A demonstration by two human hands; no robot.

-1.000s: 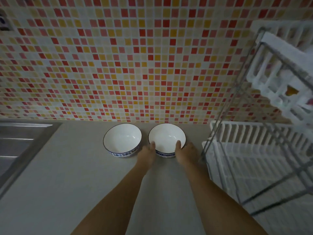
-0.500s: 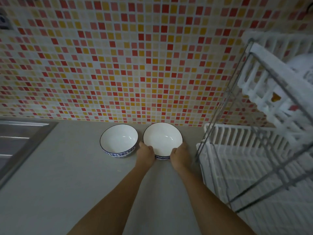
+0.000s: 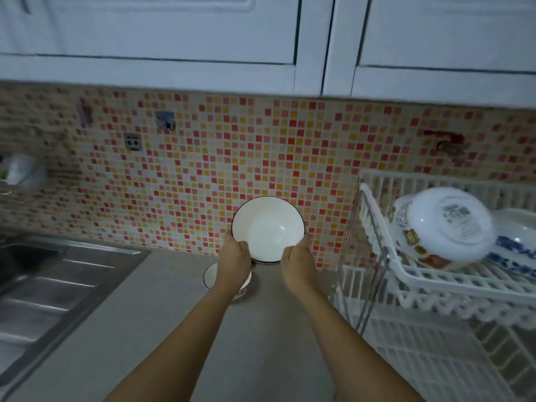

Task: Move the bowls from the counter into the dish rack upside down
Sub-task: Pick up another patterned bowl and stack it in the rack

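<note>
— Holding what, exactly?

— A white bowl [image 3: 268, 227] with a dark rim, lifted clear of the grey counter [image 3: 179, 329]. My left hand [image 3: 234, 258] grips its lower left edge and my right hand [image 3: 298, 262] its lower right edge, fingers curled around the rim on both sides. Its opening is tilted toward me, in front of the red-and-yellow mosaic wall [image 3: 261, 158].

— And the other one?

— The second bowl [image 3: 210, 275] sits right way up on the counter, below and just left of the raised one, mostly hidden behind my left wrist.

— Where is the rack?

— The white dish rack [image 3: 452, 285] stands at the right end of the counter, two tiers on a wire frame. On the upper tier a white bowl with cartoon bears [image 3: 443, 227] lies bottom-up and tilted, and a blue-patterned dish [image 3: 516, 250] rests just beside it at the frame's edge. The lower tier is partly hidden.

— Anything to the left?

— The steel sink [image 3: 49, 282] with its ribbed drainboard, well apart from both bowls. White cabinets [image 3: 174, 39] hang above the wall.
</note>
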